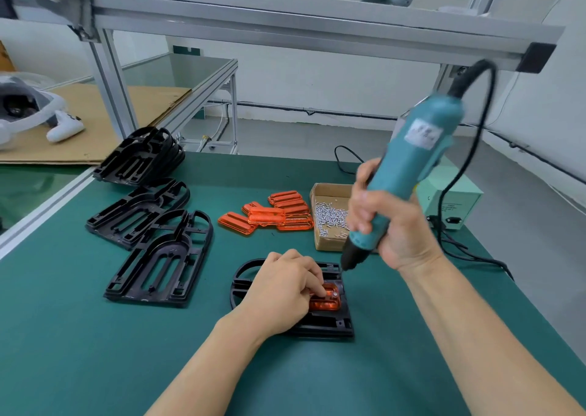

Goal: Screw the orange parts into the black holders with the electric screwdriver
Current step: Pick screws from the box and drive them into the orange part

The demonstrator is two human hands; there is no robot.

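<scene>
Head view of a screw-fastening station. The left hand [282,292] lies on a translucent orange plastic part [326,300] seated in a flat black moulded plastic holder [329,325] on the green-matted table [79,336]; its fingers [317,285] are curled down and press the part near its far end. The right hand [390,225] grips a teal corded electric screwdriver [409,168], fingers wrapped tight round the barrel, with the dark nose tilted and held just above the holder's far right corner, apart from the part.

Judged step: bringing the bit to a screw hole. To do it well, the driver should be stood upright over the hole, the bit seated squarely before the motor runs, and the left fingers kept pressing the part flat but out of the bit's path.

Further stock: a loose pile of orange parts [272,214], an open cardboard box of small silver screws [329,219] and three groups of empty black holders [158,257] lie beyond and to the left. A pale green power unit [456,203] sits at the table's right edge.

Not resolved: the bit tip is blurred, so whether a screw rides on it cannot be told; the left hand hides most of the orange part and any screw hole beneath it; a small bright spot on the part may be a screw head, but this is uncertain.
</scene>
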